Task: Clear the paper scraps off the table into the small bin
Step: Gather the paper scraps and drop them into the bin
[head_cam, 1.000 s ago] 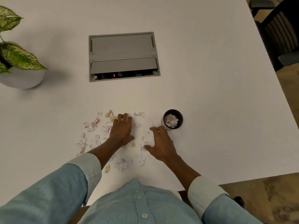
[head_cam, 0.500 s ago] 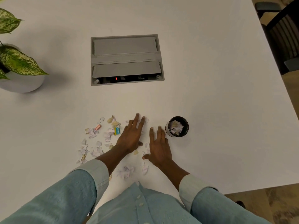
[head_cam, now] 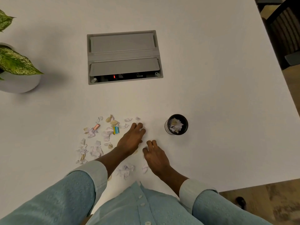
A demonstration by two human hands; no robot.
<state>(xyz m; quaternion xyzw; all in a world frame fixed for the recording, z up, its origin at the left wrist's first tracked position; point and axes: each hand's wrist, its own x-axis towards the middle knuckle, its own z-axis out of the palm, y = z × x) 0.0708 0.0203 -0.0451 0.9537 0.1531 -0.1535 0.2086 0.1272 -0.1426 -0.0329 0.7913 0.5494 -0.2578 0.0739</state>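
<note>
Torn paper scraps [head_cam: 97, 143] lie scattered on the white table [head_cam: 219, 111], mixed with a small blue-and-yellow wrapper [head_cam: 116, 129] and a pink one [head_cam: 96, 127]. The small black bin [head_cam: 184, 125] stands to their right, upright, with crumpled scraps inside. My left hand [head_cam: 132, 138] rests on the table at the right end of the scatter, its fingers curled over a white scrap. My right hand [head_cam: 156, 155] lies just right of it, fingers bent like a claw. What is under its palm is hidden. More scraps [head_cam: 125, 170] lie near my chest.
A grey cable hatch [head_cam: 124, 56] is set into the table beyond the scraps, its front flap open. A potted plant in a white pot [head_cam: 19, 83] stands at the far left. The table's right edge and a dark chair [head_cam: 285, 30] are on the right.
Both hands lay flat with fingers stretched out half a second ago. Now the fingers of both are curled in, and the right hand has drawn back a little toward me.
</note>
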